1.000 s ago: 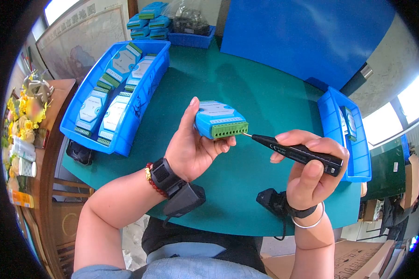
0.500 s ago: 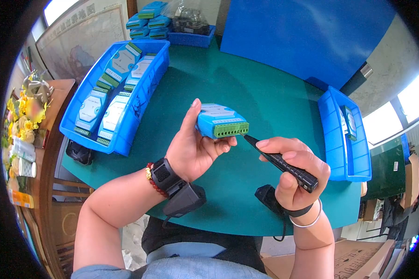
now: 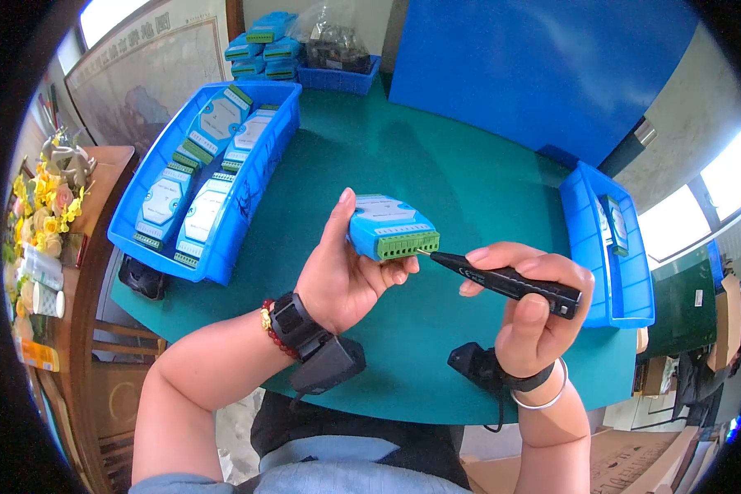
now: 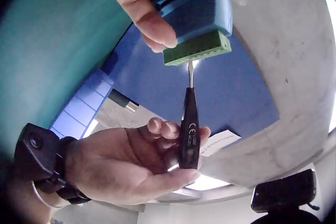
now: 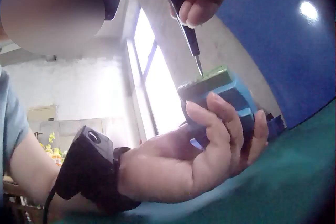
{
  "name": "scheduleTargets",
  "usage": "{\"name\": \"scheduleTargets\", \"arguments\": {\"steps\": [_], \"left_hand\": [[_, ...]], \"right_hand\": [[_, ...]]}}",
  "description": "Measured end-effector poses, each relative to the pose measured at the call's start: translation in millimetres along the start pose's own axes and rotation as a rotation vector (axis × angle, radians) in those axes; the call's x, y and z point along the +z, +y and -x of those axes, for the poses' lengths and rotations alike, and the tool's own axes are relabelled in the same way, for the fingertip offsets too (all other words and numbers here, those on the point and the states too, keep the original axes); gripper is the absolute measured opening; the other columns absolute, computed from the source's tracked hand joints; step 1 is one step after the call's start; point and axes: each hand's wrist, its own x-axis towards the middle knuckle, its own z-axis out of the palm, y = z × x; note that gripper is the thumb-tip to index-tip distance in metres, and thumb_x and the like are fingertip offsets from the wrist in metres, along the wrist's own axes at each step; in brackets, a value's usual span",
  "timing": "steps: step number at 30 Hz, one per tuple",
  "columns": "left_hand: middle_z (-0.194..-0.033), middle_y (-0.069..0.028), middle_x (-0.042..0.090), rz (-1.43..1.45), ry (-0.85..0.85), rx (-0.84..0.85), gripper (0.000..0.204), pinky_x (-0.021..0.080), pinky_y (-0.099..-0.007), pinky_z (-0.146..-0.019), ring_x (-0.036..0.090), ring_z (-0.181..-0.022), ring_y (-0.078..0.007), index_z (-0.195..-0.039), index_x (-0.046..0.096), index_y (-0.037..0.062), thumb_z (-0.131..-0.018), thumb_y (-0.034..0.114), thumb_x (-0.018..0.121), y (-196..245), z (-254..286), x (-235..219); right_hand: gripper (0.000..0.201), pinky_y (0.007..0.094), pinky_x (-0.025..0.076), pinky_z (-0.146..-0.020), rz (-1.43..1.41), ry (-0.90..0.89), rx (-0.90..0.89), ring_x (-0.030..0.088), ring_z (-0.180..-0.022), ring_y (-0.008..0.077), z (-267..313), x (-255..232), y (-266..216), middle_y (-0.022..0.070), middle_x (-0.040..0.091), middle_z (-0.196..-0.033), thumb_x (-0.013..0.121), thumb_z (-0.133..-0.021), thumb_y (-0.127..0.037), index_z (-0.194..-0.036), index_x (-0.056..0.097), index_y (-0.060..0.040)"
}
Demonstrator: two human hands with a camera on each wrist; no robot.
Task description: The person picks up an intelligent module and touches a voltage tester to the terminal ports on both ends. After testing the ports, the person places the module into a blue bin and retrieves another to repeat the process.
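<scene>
My left hand (image 3: 336,281) holds a blue module (image 3: 391,218) with a white label, thumb on one side and fingers curled beneath. Its green terminal block (image 3: 407,246), with a row of openings, faces my right hand (image 3: 543,305). That hand grips a black screwdriver (image 3: 502,283) by its handle, between thumb and fingers. In the left wrist view, the metal shaft (image 4: 191,74) meets the green block (image 4: 198,49). The right wrist view shows the screwdriver tip (image 5: 200,70) right at the block's face, and the left fingers (image 5: 226,124) wrapped around the module's body.
A blue bin (image 3: 233,247) at left holds several similar modules. Another blue bin (image 3: 626,309) at right has modules too. More modules (image 3: 263,51) are stacked at the back, beside a small blue tray (image 3: 337,81). A large blue panel (image 3: 535,74) stands behind the green table (image 3: 337,148).
The screwdriver tip has shifted left along the terminal block, away from its right end. The right hand dipped, then rose again, the handle's tilt changing. The left hand keeps holding the module.
</scene>
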Motion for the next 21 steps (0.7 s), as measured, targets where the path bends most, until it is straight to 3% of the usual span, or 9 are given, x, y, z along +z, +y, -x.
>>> {"name": "scheduleTargets", "arguments": {"steps": [4, 7, 8, 14, 17, 20, 21], "left_hand": [[-0.097, -0.0185, 0.061, -0.003, -0.008, -0.021, 0.054, 0.051, -0.0345, -0.062, 0.062, -0.076, -0.0301, -0.11, 0.05, 0.0025, -0.092, 0.054, 0.042, -0.9, -1.3, -3.5], [-0.097, -0.0185, 0.061, 0.01, -0.008, -0.034, 0.055, 0.051, -0.034, -0.061, 0.062, -0.076, -0.0301, -0.11, 0.05, 0.0024, -0.092, 0.054, 0.043, -0.8, -1.0, -2.9], [-0.097, -0.0185, 0.061, 0.019, -0.002, -0.039, 0.055, 0.051, -0.0339, -0.061, 0.062, -0.076, -0.03, -0.11, 0.05, 0.0024, -0.092, 0.054, 0.043, -0.9, -1.0, -2.3], [-0.098, -0.0185, 0.061, 0.017, -0.001, -0.023, 0.055, 0.051, -0.0334, -0.061, 0.062, -0.076, -0.0298, -0.11, 0.05, 0.0023, -0.092, 0.054, 0.042, -1.9, -2.1, -4.0], [-0.098, -0.0187, 0.061, 0.016, -0.002, -0.021, 0.056, 0.051, -0.0334, -0.061, 0.062, -0.076, -0.0299, -0.111, 0.049, 0.0023, -0.092, 0.054, 0.042, -1.7, -2.4, -3.6], [-0.098, -0.0186, 0.061, 0.001, 0.0, -0.004, 0.055, 0.051, -0.0334, -0.061, 0.062, -0.076, -0.03, -0.11, 0.05, 0.0024, -0.092, 0.054, 0.042, -1.6, -2.8, -3.1], [-0.097, -0.0186, 0.061, -0.003, -0.021, -0.008, 0.055, 0.051, -0.0335, -0.061, 0.062, -0.075, -0.03, -0.11, 0.05, 0.0024, -0.092, 0.054, 0.042, -0.9, -2.7, -3.7]], "right_hand": [[0.027, 0.0377, 0.054, -0.07, 0.069, -0.015, -0.009, 0.064, -0.087, 0.0347, 0.7, 0.9, 0.3, 0.0279, 0.06, -0.097, 0.053, -0.093, -0.019, -0.109, 0.039, -0.0017], [0.025, 0.0386, 0.053, -0.068, 0.218, -0.149, -0.065, 0.064, -0.083, 0.0338, -0.3, -4.7, -1.4, 0.0256, 0.062, -0.099, 0.055, -0.091, -0.016, -0.109, 0.042, -0.005], [0.033, 0.0345, 0.055, -0.062, 0.296, -0.176, -0.114, 0.063, -0.075, 0.0288, -2.4, -3.7, -1.1, 0.0264, 0.062, -0.092, 0.051, -0.093, -0.03, -0.106, 0.04, -0.0014], [0.032, 0.0343, 0.053, -0.062, 0.332, -0.221, -0.063, 0.063, -0.074, 0.0271, -2.6, -4.2, -6.2, 0.027, 0.063, -0.094, 0.055, -0.092, -0.031, -0.106, 0.049, -0.003], [0.034, 0.0345, 0.054, -0.061, 0.357, -0.248, -0.101, 0.063, -0.073, 0.028, -2.9, -5.2, -4.2, 0.0273, 0.062, -0.093, 0.054, -0.092, -0.032, -0.106, 0.045, -0.0017], [0.026, 0.0378, 0.053, -0.065, 0.231, -0.172, -0.072, 0.064, -0.082, 0.0327, -0.2, -4.8, -1.1, 0.0252, 0.061, -0.101, 0.056, -0.088, -0.011, -0.11, 0.043, -0.0047], [0.026, 0.0375, 0.053, -0.065, 0.176, -0.117, -0.056, 0.064, -0.084, 0.0325, 0.0, -3.2, -1.1, 0.0262, 0.061, -0.1, 0.055, -0.09, -0.013, -0.11, 0.041, -0.0036]]}}
